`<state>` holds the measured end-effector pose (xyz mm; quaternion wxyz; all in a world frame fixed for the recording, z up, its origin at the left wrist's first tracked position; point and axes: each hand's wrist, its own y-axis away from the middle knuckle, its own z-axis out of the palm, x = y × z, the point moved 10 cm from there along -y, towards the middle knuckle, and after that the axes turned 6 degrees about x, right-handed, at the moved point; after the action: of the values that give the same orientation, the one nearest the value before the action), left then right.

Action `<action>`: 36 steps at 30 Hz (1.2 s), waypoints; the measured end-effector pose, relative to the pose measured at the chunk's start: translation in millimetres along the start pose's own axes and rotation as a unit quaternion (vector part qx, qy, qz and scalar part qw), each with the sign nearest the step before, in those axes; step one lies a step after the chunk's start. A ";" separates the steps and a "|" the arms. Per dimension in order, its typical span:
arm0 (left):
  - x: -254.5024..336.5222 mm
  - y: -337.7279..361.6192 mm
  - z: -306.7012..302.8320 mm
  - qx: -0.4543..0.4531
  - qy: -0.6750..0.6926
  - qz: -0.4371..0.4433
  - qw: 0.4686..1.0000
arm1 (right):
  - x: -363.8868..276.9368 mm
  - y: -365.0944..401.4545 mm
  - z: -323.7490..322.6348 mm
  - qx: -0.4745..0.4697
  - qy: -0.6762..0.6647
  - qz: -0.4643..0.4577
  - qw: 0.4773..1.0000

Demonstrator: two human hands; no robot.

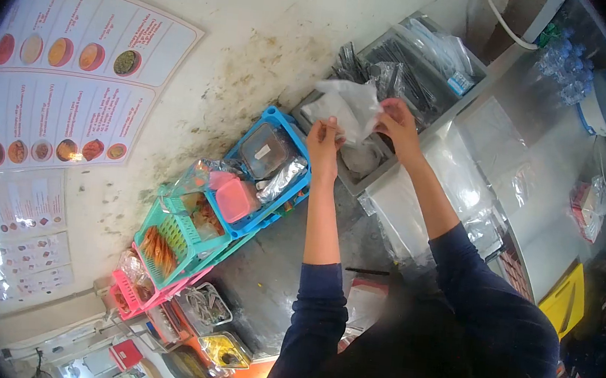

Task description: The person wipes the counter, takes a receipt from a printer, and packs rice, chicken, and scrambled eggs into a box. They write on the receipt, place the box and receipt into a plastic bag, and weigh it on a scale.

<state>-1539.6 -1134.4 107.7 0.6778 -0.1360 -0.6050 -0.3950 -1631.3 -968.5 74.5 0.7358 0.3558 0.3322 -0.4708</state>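
Observation:
Between my two hands a thin, whitish see-through plastic bag (352,107) is held up above a grey divided bin (373,176). The fingers of my left hand (325,143) are pinched at its lower left edge. My right hand (398,125) grips its right edge, with thumb and fingers closed together. More clear plastic (365,156) lies in the bin compartment just below the hands. Behind the bag, dark wrapped utensils (404,74) fill another compartment.
To the left stand a blue basket (274,116) with containers and a green basket (166,230) with brown food. Large clear plastic sheets (427,202) lie right of the bin. Water bottles (570,73) and a yellow board (565,299) are farther right. Printed menus (62,90) hang on the wall.

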 end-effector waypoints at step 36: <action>-69.2 551.3 -312.8 0.325 -0.539 -0.134 0.765 | 288.7 588.3 35.6 -0.750 0.528 -0.192 0.349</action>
<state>-927.7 -956.9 133.1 0.1836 -0.0160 -0.9751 -0.1233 -982.2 -951.5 -20.7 0.2577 -0.2433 0.9258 0.1312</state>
